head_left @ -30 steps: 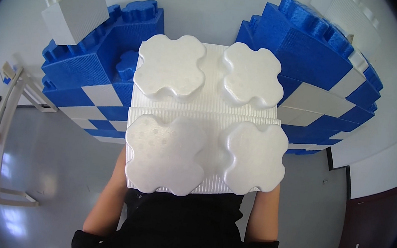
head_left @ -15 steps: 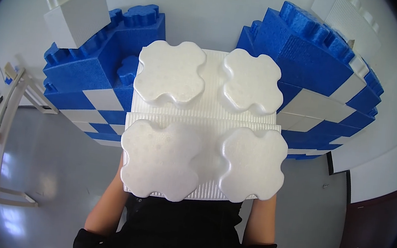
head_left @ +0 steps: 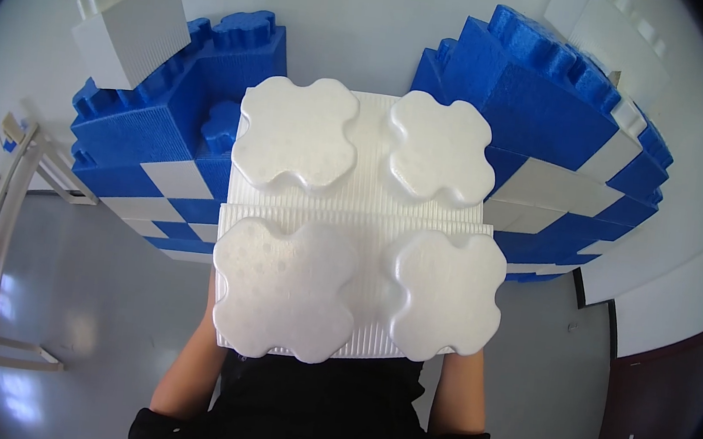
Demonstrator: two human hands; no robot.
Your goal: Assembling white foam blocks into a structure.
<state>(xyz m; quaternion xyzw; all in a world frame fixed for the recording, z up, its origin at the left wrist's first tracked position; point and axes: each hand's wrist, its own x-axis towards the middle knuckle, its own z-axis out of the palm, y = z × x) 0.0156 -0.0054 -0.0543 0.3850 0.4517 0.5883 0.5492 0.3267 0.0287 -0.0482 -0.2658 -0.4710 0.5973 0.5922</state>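
Two big white toy-style building blocks, a near one (head_left: pixel 373 300) and a far one (head_left: pixel 371 148), lie edge to edge before my chest. Each has ribbed faces and clover-shaped studs on top. My left forearm (head_left: pixel 188 374) runs up to the near block's left side, and my right forearm (head_left: pixel 461 397) to its right side. Both hands are hidden behind or under that block, which they appear to be holding from its two sides; the fingers do not show. Whether the far block is also borne by my hands or rests on something, I cannot tell.
A blue and white block wall rises on the left (head_left: pixel 132 129) and another on the right (head_left: pixel 547 103). A single white block (head_left: pixel 134 34) sits atop the left one. Farther left stands a white-framed table (head_left: pixel 4 223); a dark red panel (head_left: pixel 654 419) is at right.
The view has shifted a little, so the walls and blocks sit slightly further left and lower. Blocks and forearms keep nearly the same place relative to each other.
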